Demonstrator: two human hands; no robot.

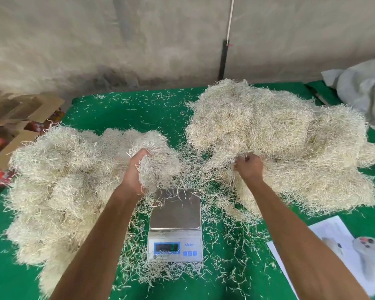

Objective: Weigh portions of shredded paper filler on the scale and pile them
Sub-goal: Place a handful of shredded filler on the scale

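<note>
Shredded paper filler lies in two heaps on the green desk [126,109]: the left pile [59,180] just outside the left hand [136,169], the right pile [290,144] beyond the right hand [249,167]. Left hand grips a clump of filler [158,165] above the scale [175,224]. Right hand, fingers curled, pinches strands at the right pile's near edge. Between both forearms sits the scale, loose strands on its platform.

Both bare forearms reach forward from the near edge. The left hand [136,169] is raised, palm turned right, its fingers curled round a clump. The right hand [249,167] lies knuckles up farther right, its fingers curled under and pinching strands.
</note>
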